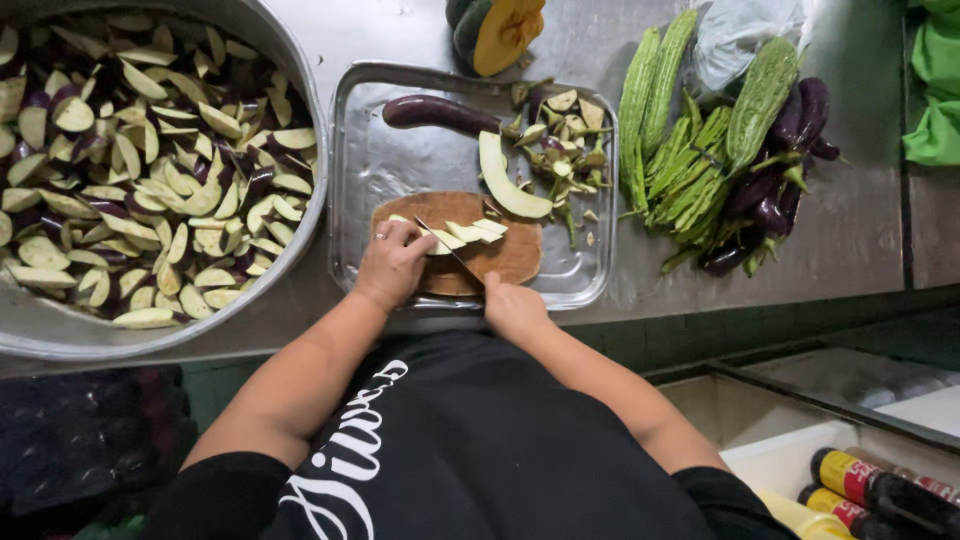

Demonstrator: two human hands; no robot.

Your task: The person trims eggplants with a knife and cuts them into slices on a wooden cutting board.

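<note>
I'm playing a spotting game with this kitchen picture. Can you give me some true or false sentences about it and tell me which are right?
1. The right hand holds a knife. True.
2. The big metal bowl is full of carrot sticks. False: it holds sliced eggplant.
3. The round wooden cutting board sits inside a metal tray. True.
4. The left hand rests on the squash wedge. False: it steadies the eggplant pieces on the board.
5. Whole eggplants lie beside bitter gourds. True.

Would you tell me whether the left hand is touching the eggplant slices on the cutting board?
Touching: the head view shows the left hand pressing its fingertips onto the eggplant slices.
</note>
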